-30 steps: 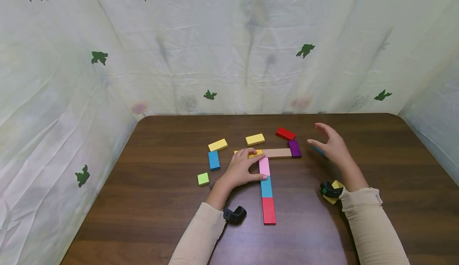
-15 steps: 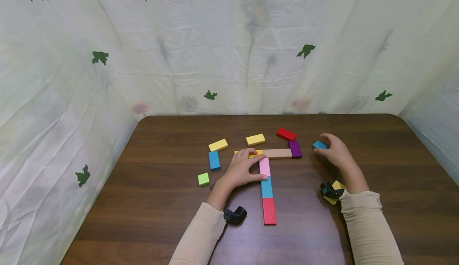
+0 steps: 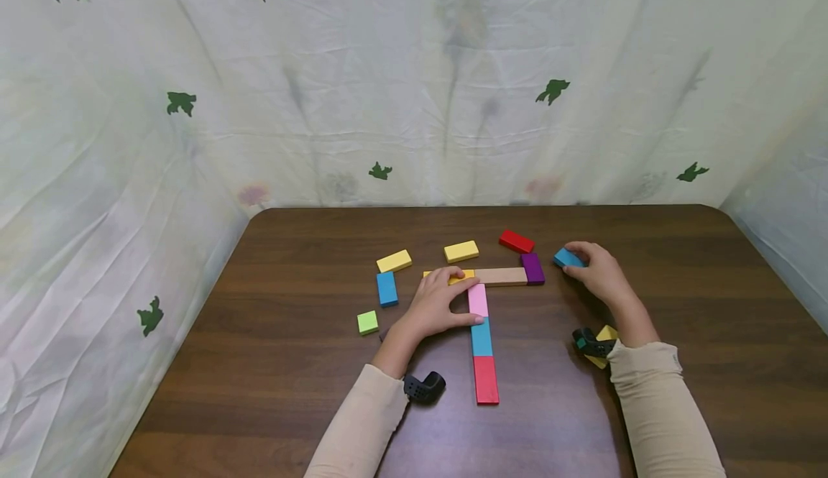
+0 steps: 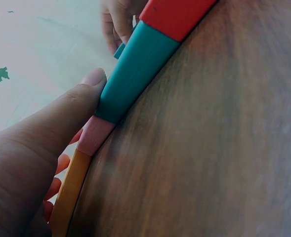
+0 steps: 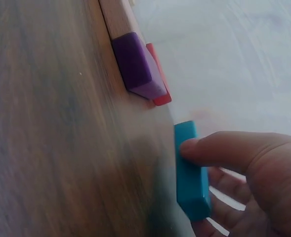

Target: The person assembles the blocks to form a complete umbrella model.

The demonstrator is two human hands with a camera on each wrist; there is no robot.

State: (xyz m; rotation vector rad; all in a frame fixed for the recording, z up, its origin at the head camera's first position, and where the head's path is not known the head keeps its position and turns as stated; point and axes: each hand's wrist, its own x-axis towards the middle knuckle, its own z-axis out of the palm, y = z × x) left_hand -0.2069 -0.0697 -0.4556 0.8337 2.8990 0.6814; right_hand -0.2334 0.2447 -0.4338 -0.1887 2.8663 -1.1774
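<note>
My right hand (image 3: 604,277) pinches a blue wooden block (image 3: 569,257) between thumb and fingers, to the right of a purple block (image 3: 532,269). In the right wrist view the thumb presses on the face of this block (image 5: 187,173). My left hand (image 3: 435,304) rests over the joint of a T-shaped row, its thumb spread and touching the edge of a teal block (image 4: 135,69). Its other fingers lie over an orange block (image 3: 468,274). A pink block (image 3: 477,300) shows between thumb and forefinger; a red block (image 3: 486,380) ends the stem. A tan block (image 3: 500,277) meets the purple one.
Behind the row lie a red block (image 3: 516,241) and a yellow block (image 3: 461,251). To the left are another yellow block (image 3: 393,262), a blue block (image 3: 387,289) and a green block (image 3: 367,323). A yellow piece (image 3: 606,333) shows under the right wrist camera.
My right hand has come down from an open pose, taken hold of the blue block and moved it slightly left toward the purple one. The left hand has stayed in place.
</note>
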